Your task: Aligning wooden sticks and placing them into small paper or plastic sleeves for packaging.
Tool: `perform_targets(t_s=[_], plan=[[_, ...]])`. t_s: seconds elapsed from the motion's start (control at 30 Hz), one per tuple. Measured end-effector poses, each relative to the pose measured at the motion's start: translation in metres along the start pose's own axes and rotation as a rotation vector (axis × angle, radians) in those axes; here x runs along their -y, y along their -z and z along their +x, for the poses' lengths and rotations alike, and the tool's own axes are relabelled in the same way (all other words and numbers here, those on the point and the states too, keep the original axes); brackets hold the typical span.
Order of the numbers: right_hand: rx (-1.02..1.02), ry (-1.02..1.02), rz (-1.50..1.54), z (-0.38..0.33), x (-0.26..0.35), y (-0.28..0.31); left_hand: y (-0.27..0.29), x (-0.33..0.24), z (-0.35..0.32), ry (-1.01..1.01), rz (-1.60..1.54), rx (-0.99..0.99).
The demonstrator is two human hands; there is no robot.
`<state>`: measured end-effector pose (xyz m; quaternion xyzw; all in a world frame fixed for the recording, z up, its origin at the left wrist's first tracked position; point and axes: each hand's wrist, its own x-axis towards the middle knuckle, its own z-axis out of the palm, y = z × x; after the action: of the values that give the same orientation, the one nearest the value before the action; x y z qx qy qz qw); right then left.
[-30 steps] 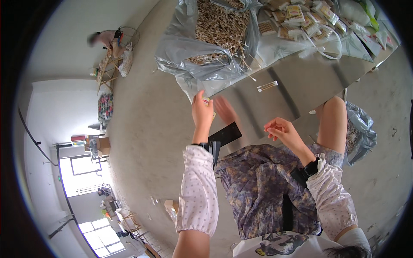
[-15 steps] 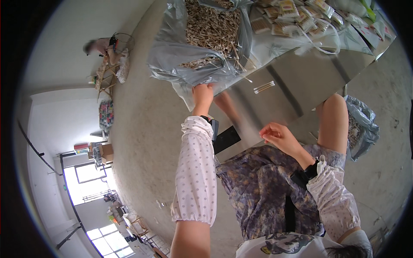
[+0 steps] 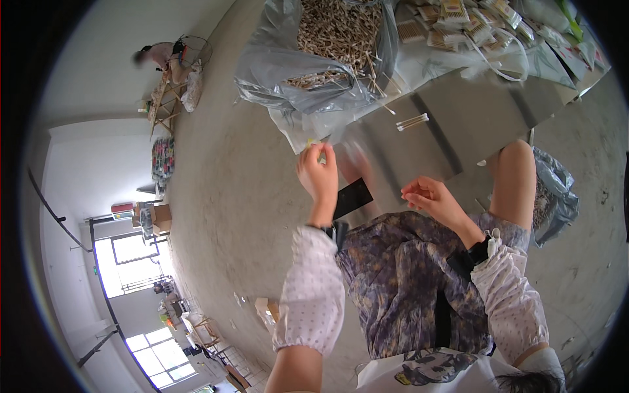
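My left hand [image 3: 318,171] is raised just off the near left corner of the table, its thumb and fingertips pinched on a small thin piece with a yellow patch [image 3: 310,142]; its kind is too small to make out. Loosely curled above my lap, my right hand [image 3: 429,198] has its fingers partly apart, and nothing shows in them. A few cotton swabs [image 3: 413,122] lie side by side on the shiny metal tabletop [image 3: 485,124]. Beyond my left hand, a grey plastic bag [image 3: 262,72] holds a heap of loose cotton swabs [image 3: 337,33].
Several small clear packs of swabs [image 3: 468,26] are piled at the far right of the table, beside a white plastic strap [image 3: 504,75]. A black plate [image 3: 352,198] sits at the near edge. Another grey bag [image 3: 557,203] stands right of my knee. A person [image 3: 157,56] is far left.
My left hand has drawn back toward me from the edge of the grey bag and now pinches the small piece with yellow. My right hand has hardly moved. The view has shifted slightly.
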<state>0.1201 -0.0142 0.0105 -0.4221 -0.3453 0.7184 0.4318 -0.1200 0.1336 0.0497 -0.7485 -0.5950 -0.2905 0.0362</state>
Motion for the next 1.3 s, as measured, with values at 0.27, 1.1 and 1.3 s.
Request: perform_targets(t_s=[0.27,1.1,1.3], plan=[[0.168,0.11,0.231,-0.015,-0.002,-0.012,0.073,-0.093,-0.147,0.835,-1.238,0.398],[-0.05,0.315,-0.681,-0.12,0.027,-0.1,0.133,-0.107,-0.206,0.872,-1.328,0.574],[0.0,0.094,-0.444,-0.114,0.04,-0.107,0.135,-0.088,-0.216,0.701,-1.279,0.549]])
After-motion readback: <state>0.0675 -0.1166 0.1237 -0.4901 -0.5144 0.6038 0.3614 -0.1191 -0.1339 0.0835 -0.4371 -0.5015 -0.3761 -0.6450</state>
